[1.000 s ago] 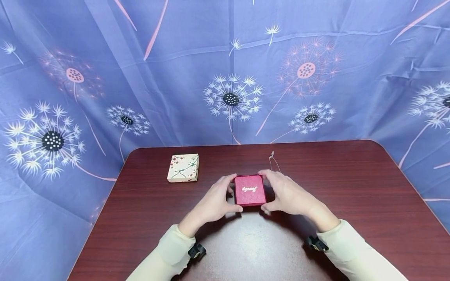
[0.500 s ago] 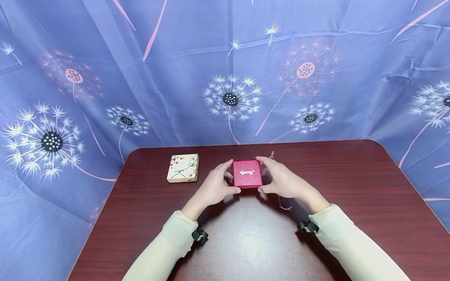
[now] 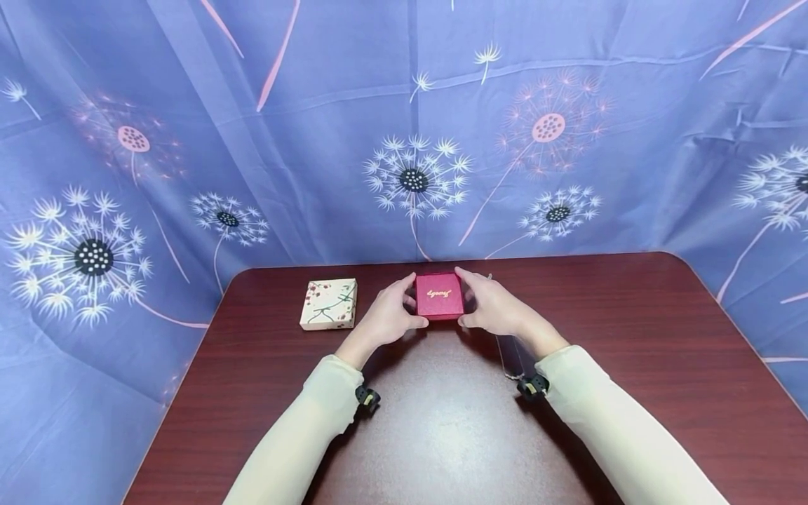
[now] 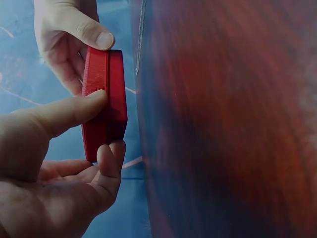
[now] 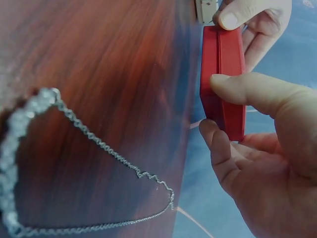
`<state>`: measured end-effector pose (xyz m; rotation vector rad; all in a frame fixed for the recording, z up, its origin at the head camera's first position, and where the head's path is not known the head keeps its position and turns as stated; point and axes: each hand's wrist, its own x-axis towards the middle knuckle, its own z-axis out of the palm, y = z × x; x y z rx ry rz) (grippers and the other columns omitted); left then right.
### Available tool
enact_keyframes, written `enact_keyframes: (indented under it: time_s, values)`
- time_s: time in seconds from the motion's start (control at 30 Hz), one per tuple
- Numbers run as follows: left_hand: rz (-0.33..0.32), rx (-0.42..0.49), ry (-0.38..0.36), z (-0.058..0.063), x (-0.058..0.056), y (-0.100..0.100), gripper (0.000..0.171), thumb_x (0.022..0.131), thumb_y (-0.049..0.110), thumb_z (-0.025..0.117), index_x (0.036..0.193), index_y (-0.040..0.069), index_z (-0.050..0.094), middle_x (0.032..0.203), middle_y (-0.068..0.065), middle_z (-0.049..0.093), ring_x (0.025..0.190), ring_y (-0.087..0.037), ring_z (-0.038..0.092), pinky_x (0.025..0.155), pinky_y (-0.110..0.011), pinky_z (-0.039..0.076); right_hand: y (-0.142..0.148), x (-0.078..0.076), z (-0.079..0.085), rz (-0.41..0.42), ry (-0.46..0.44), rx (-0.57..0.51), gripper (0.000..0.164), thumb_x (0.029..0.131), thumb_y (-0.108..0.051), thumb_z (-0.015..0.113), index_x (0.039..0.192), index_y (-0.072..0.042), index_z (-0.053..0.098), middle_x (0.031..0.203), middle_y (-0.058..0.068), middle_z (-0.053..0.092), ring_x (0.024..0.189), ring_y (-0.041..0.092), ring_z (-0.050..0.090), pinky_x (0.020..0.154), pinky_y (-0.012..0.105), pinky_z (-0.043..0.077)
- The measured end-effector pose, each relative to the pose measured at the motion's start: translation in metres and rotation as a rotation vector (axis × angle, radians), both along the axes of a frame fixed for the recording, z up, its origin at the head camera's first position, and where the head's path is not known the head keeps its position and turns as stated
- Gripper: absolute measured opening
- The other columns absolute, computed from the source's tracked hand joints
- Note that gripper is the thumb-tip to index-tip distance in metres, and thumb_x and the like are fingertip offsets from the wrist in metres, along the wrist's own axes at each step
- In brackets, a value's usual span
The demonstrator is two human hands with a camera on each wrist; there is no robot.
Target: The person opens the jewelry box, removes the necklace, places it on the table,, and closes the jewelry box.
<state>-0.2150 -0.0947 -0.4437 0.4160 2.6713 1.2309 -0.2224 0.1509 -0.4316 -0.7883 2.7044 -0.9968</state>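
Note:
A square red jewelry box (image 3: 440, 294), its lid lettered in gold, is between both hands near the table's back edge. My left hand (image 3: 386, 315) grips its left side, the thumb at the front. On the opposite side my right hand (image 3: 497, 308) holds it likewise. Both wrist views show thumbs along the seam of lid and base, with fingers curled at the far side; the box (image 4: 96, 121) looks raised off the tabletop. A silver chain (image 5: 101, 144) with a thicker beaded section (image 5: 11, 144) lies under the right forearm, partly hidden in the head view.
A cream floral box (image 3: 329, 304) with green ribbon print sits on the dark red wooden table (image 3: 631, 315), left of the left hand. Behind the table hangs a blue dandelion-print cloth (image 3: 341, 175).
Both hands have carried the red jewelry box away from me, toward the table's back edge and slightly left. The chain's near end has come into view; its far end is now mostly covered.

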Motion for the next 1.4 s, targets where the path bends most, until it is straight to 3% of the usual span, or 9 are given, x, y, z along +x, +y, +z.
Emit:
enact_keyframes:
  time_s: [0.13, 0.57, 0.77, 1.1, 1.2, 1.33, 1.4]
  values:
    - [0.012, -0.013, -0.016, -0.001, -0.006, 0.002, 0.101, 0.082, 0.006, 0.091, 0.164, -0.001, 0.032, 0.106, -0.010, 0.076, 0.102, -0.020, 0.071, 0.099, -0.040, 0.053, -0.003, -0.007, -0.004, -0.025, -0.058, 0.006, 0.101, 0.080, 0.000, 0.085, 0.161, 0.012, 0.025, 0.119, 0.024, 0.069, 0.105, 0.032, 0.070, 0.107, 0.056, 0.047]
    - [0.018, -0.034, -0.076, -0.006, -0.022, 0.003, 0.103, 0.082, 0.007, 0.091, 0.165, 0.000, 0.031, 0.125, -0.014, 0.071, 0.100, -0.018, 0.069, 0.099, -0.037, 0.052, -0.009, -0.023, -0.012, -0.037, -0.147, 0.025, 0.100, 0.082, 0.004, 0.083, 0.161, 0.012, 0.022, 0.116, 0.022, 0.072, 0.111, 0.032, 0.070, 0.099, 0.048, 0.055]
    - [0.012, -0.036, -0.085, -0.009, -0.023, 0.003, 0.103, 0.081, 0.006, 0.091, 0.164, -0.002, 0.031, 0.138, -0.017, 0.066, 0.102, -0.019, 0.070, 0.098, -0.036, 0.053, -0.011, -0.025, -0.013, -0.033, -0.161, 0.053, 0.101, 0.082, 0.003, 0.083, 0.161, 0.014, 0.021, 0.113, 0.021, 0.073, 0.109, 0.030, 0.071, 0.099, 0.046, 0.055]
    - [-0.005, -0.029, -0.090, -0.010, -0.024, 0.003, 0.103, 0.081, 0.006, 0.091, 0.163, -0.006, 0.029, 0.144, -0.019, 0.061, 0.105, -0.021, 0.070, 0.097, -0.036, 0.055, -0.012, -0.023, -0.011, -0.046, -0.196, 0.060, 0.105, 0.083, 0.005, 0.083, 0.163, 0.013, 0.015, 0.116, 0.019, 0.071, 0.107, 0.028, 0.070, 0.093, 0.041, 0.057]
    - [0.000, -0.032, -0.093, -0.010, -0.024, 0.002, 0.104, 0.081, 0.006, 0.091, 0.164, -0.006, 0.028, 0.144, -0.019, 0.061, 0.104, -0.021, 0.070, 0.097, -0.037, 0.054, -0.011, -0.023, -0.012, -0.051, -0.194, 0.064, 0.108, 0.082, 0.005, 0.083, 0.164, 0.012, 0.013, 0.116, 0.018, 0.069, 0.105, 0.026, 0.069, 0.096, 0.043, 0.054]
    - [0.009, -0.032, -0.083, -0.009, -0.023, 0.001, 0.106, 0.080, 0.007, 0.092, 0.164, -0.005, 0.028, 0.148, -0.018, 0.059, 0.101, -0.020, 0.069, 0.098, -0.037, 0.054, -0.010, -0.022, -0.011, -0.045, -0.169, 0.068, 0.109, 0.081, 0.004, 0.085, 0.163, 0.013, 0.014, 0.114, 0.018, 0.069, 0.103, 0.026, 0.069, 0.117, 0.056, 0.036]
    - [0.020, -0.041, -0.070, -0.009, -0.022, 0.000, 0.107, 0.079, 0.008, 0.092, 0.164, -0.004, 0.028, 0.151, -0.017, 0.057, 0.099, -0.018, 0.069, 0.099, -0.037, 0.053, -0.009, -0.021, -0.012, -0.042, -0.157, 0.068, 0.109, 0.081, 0.003, 0.085, 0.163, 0.013, 0.014, 0.120, 0.021, 0.068, 0.103, 0.027, 0.069, 0.120, 0.059, 0.032]
